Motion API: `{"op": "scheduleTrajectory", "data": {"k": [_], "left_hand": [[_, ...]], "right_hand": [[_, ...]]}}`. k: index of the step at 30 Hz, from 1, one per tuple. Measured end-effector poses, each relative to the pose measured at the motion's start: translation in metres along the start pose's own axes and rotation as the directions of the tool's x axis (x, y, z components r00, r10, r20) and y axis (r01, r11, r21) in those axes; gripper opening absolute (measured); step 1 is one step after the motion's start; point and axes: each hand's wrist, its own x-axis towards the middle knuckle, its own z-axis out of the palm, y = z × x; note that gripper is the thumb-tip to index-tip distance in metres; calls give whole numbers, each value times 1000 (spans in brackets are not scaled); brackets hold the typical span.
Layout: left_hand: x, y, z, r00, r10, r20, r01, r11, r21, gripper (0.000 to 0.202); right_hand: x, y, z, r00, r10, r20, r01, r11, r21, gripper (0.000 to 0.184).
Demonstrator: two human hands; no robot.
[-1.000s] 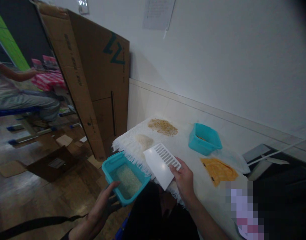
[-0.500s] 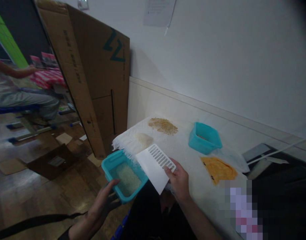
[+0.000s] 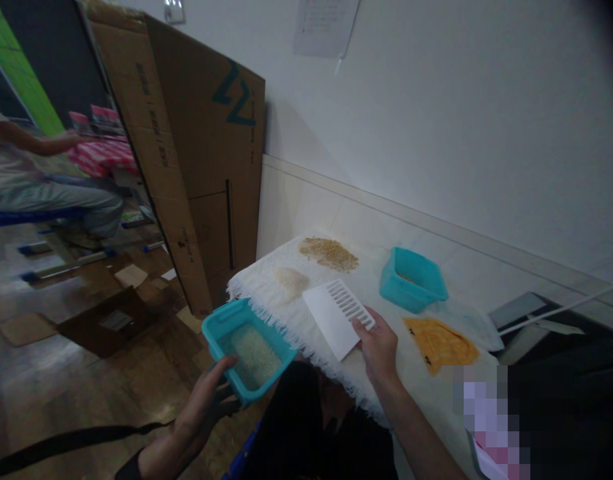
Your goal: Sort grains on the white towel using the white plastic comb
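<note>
My left hand [image 3: 213, 393] grips the near left rim of a teal plastic tub [image 3: 276, 383], with the thumb over the edge. Pale grains like rice [image 3: 256, 353] lie in the tub, which is held at the table's front left edge. In my right hand [image 3: 379, 343] is a flat white scraper [image 3: 331, 323] with a row of slots, held by its slotted end above the cloth. Just beyond the scraper sits a small heap of white grains [image 3: 290, 283]. Behind that spreads a pile of yellowish grains [image 3: 330, 254].
A second teal tub [image 3: 413, 290] with some grains inside stands at the back right of the white cloth [image 3: 271, 267]. Beside it lies an orange cloth bag [image 3: 439, 343]. A tall cardboard box [image 3: 201, 167] stands at left. Another person [image 3: 51, 167] sits farther left.
My right hand has moved the scraper to the right and slightly up, off the tub's edge and over the cloth. My left hand and its tub stay nearly in place.
</note>
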Motion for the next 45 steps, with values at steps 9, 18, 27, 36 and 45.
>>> {"op": "scheduleTrajectory", "data": {"k": [9, 18, 27, 36, 45], "left_hand": [[-3, 8, -1, 1000, -15, 25, 15, 1000, 16, 59], [-4, 14, 3, 1000, -12, 25, 11, 999, 36, 52], [-4, 13, 1, 1000, -12, 17, 12, 999, 34, 51], [-4, 13, -1, 1000, -11, 4, 11, 1000, 23, 60], [-7, 19, 5, 999, -43, -26, 44, 998, 42, 46]], "right_hand": [[-13, -2, 18, 995, 27, 96, -31, 999, 41, 65], [-19, -10, 29, 987, 80, 137, -90, 993, 71, 64], [-27, -16, 35, 979, 98, 178, -115, 990, 87, 64], [-4, -28, 37, 983, -1, 182, -14, 997, 81, 66], [17, -28, 48, 964, -60, 259, 55, 998, 27, 60]]}}
